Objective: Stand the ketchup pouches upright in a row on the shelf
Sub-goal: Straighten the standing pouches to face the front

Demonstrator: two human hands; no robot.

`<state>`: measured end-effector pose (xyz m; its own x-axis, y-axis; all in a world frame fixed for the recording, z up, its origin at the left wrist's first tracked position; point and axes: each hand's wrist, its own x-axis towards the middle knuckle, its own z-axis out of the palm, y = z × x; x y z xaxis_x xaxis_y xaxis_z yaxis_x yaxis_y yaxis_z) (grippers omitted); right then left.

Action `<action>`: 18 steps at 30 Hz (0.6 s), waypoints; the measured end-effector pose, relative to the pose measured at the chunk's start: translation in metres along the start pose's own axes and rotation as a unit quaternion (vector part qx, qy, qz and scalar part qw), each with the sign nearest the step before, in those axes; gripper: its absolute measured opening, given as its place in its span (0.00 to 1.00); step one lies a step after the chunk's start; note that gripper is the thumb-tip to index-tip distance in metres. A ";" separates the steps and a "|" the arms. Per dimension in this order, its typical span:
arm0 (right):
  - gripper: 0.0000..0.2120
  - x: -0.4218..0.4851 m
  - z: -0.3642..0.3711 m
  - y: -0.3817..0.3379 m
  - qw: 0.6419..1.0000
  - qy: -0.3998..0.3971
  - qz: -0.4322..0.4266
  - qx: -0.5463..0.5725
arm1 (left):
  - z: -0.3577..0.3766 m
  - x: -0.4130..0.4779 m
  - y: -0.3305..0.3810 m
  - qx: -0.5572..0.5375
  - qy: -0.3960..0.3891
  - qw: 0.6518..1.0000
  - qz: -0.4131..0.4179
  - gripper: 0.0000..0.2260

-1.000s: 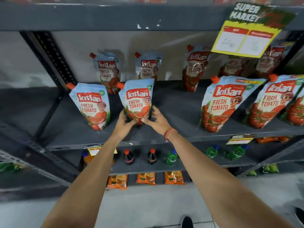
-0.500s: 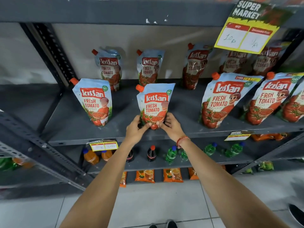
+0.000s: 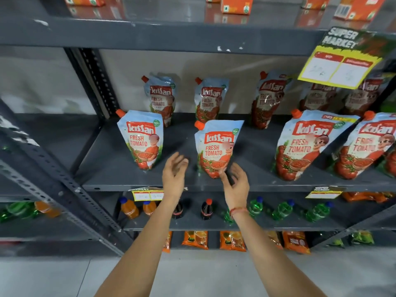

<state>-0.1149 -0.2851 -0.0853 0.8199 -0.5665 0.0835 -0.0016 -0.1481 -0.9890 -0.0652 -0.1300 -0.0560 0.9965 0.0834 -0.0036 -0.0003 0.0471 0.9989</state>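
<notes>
Several blue-and-red Kissan ketchup pouches with orange caps stand upright on the grey metal shelf (image 3: 111, 168). In the front row are a left pouch (image 3: 142, 139), a middle pouch (image 3: 216, 147) and two larger ones at the right (image 3: 308, 144) (image 3: 368, 144). A back row stands against the wall (image 3: 211, 99). My left hand (image 3: 174, 174) hovers open just left of the middle pouch, not touching it. My right hand (image 3: 235, 183) is open at that pouch's lower right corner, fingertips near or just grazing it.
A yellow price sign (image 3: 340, 61) hangs from the shelf above at the right. Drink bottles (image 3: 206, 209) line the shelf below, orange packets (image 3: 195, 240) the lowest one. A perforated grey upright (image 3: 94, 82) borders the shelf on the left. Orange cartons (image 3: 234, 5) sit on top.
Both hands have let go of the middle pouch and drawn back slightly with fingers spread. The pouch now stands alone. The camera has tilted upward.
</notes>
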 end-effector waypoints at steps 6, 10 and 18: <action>0.11 -0.032 0.056 -0.020 0.978 -0.052 -0.166 -0.114 | -0.081 0.025 0.008 -0.045 0.279 0.956 0.071 0.14; 0.27 -0.014 0.106 -0.043 0.969 -0.220 -0.073 -0.091 | -0.117 0.064 0.007 -0.062 0.143 0.988 -0.015 0.18; 0.30 0.022 0.157 -0.045 0.923 -0.376 0.013 -0.079 | -0.137 0.090 0.002 0.120 -0.092 0.987 -0.060 0.21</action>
<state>-0.0064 -0.1639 -0.0583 0.9841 0.1418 -0.1072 -0.0618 -0.2924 -0.9543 0.0131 0.0143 -0.0606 0.9865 -0.0918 -0.1355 0.1159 -0.1928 0.9744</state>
